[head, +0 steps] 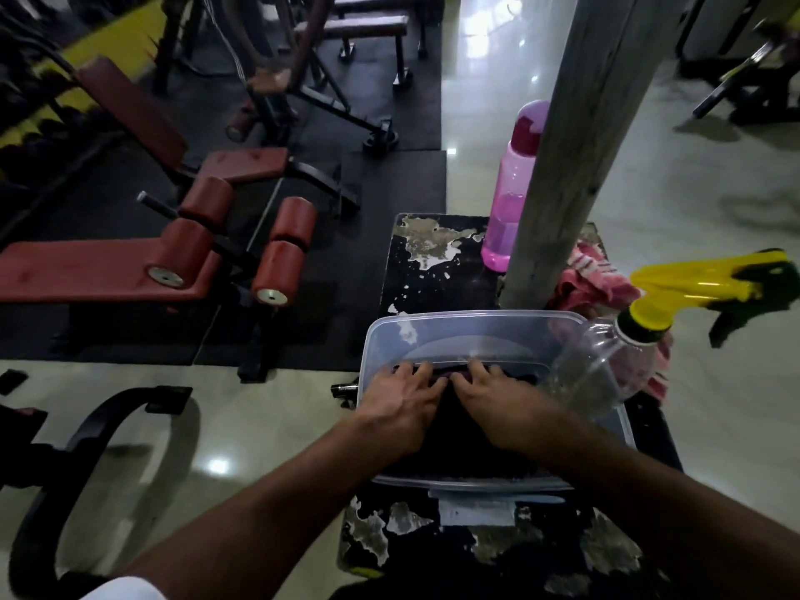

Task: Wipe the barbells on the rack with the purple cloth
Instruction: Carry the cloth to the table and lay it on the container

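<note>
Dimly lit gym. Pale glossy tiled floor point(268, 430) shows light reflections. Black rubber matting point(372, 197) covers the left area. Red-padded decline bench point(108, 266) with roller pads stands on it; further benches point(368, 26) behind. A grey pillar point(575, 136) rises from a counter point(433, 262) with peeling black surface.

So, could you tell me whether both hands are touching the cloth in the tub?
Touching: the head view shows left hand and right hand fingers pressed on the cloth.
</note>
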A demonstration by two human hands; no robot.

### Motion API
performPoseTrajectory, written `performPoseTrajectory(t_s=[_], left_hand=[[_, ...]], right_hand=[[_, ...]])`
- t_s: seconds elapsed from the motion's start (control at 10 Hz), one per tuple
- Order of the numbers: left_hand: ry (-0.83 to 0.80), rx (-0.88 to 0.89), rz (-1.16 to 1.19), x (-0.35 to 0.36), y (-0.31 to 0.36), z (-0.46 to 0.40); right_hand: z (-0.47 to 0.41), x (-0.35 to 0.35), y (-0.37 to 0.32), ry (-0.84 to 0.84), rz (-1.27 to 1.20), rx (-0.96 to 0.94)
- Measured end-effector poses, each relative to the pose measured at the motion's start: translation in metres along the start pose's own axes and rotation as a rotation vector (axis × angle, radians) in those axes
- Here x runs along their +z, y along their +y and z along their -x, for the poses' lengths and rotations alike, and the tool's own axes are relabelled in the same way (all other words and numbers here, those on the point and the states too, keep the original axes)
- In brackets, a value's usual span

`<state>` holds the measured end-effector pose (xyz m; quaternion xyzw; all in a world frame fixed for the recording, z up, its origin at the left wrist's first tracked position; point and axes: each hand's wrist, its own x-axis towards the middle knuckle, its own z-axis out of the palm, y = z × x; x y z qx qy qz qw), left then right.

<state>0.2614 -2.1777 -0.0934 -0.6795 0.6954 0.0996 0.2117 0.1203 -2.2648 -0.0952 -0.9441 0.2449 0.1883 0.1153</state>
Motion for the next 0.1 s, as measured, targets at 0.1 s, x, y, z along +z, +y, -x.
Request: performPoseTrajectory(t_s=[0.1], left_hand=[[0.244, -0.038, 0.056, -0.0147, -0.0101, 0.0268]], right_hand=[[0.0204, -0.0255, -0.0087, 0.152, -0.061, -0.023]])
